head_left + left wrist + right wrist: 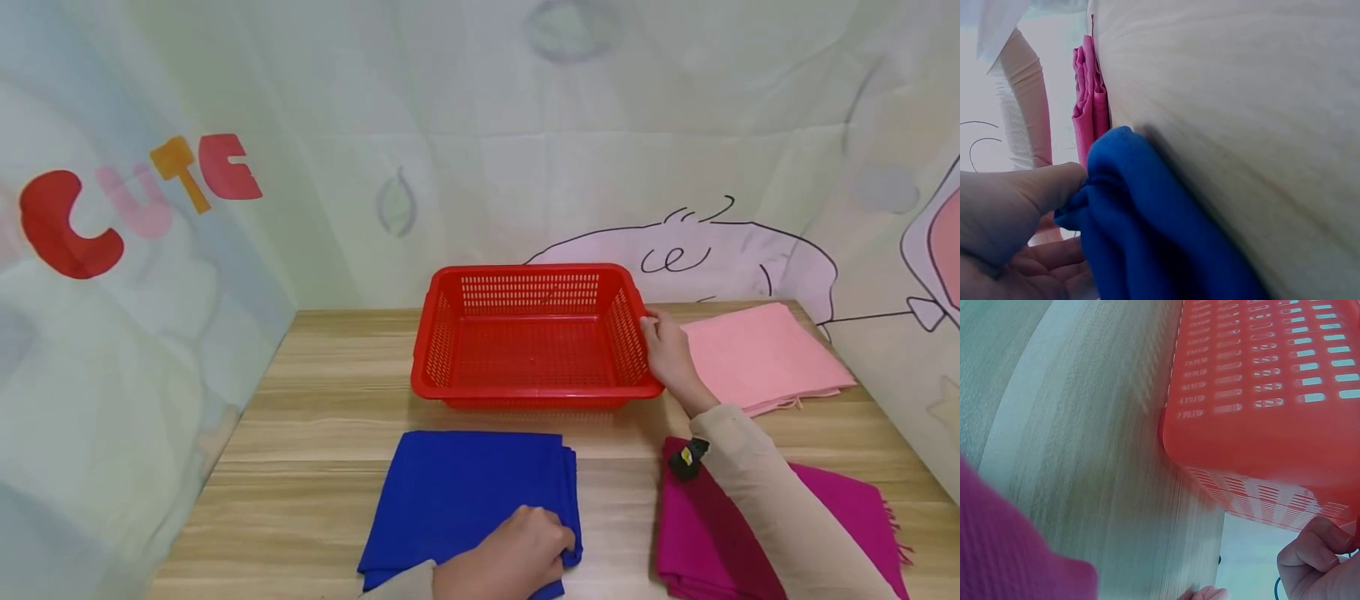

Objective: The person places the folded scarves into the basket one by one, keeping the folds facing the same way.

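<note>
Closest is the left hand (501,554), nearly closed, thumb and fingers pinching the edge of the folded blue cloth (472,483) on the table (300,467). The cloth looks soft and light; its folded edge should be good to grab. The right hand (671,357) grips the right rim of the red basket (525,392), which looks stiff; only its bottom shows inside.

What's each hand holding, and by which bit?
The right hand grips the red rectangular plastic basket by its right rim; the left hand pinches the folded blue cloth by its right edge.
</note>
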Motion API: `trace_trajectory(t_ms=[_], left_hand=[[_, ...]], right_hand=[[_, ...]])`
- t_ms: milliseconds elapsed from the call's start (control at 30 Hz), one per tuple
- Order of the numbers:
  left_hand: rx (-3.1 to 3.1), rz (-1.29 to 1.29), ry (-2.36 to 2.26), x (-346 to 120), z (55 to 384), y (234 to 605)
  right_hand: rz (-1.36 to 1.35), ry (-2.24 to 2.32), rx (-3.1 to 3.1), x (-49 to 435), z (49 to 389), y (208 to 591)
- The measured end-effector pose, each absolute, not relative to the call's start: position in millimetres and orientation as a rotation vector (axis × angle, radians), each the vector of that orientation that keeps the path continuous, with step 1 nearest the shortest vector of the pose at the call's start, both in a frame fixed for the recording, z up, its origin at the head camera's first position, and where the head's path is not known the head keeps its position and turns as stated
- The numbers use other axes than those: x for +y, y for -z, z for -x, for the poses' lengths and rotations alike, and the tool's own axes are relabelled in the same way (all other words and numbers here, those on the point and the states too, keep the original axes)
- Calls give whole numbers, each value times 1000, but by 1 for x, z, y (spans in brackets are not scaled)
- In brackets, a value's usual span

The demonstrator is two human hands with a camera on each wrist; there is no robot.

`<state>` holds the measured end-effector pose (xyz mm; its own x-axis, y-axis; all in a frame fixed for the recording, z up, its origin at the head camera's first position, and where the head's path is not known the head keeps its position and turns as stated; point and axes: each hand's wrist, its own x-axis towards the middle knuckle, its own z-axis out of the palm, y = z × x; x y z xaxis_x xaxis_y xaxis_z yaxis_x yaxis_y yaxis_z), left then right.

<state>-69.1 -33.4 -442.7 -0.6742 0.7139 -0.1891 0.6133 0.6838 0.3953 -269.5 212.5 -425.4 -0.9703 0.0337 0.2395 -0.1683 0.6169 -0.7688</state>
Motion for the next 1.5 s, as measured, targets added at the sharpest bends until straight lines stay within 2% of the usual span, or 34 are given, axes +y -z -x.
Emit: trace_trajectory(t_ms=[900,1500], left_hand=[[2526,-1015,-419,-18,72,444],[2533,-1083,-413,-14,72,446]], right_hand=[[-95,-1296,-2622,213,271,426],[-90,-1340,-2622,212,269,424]])
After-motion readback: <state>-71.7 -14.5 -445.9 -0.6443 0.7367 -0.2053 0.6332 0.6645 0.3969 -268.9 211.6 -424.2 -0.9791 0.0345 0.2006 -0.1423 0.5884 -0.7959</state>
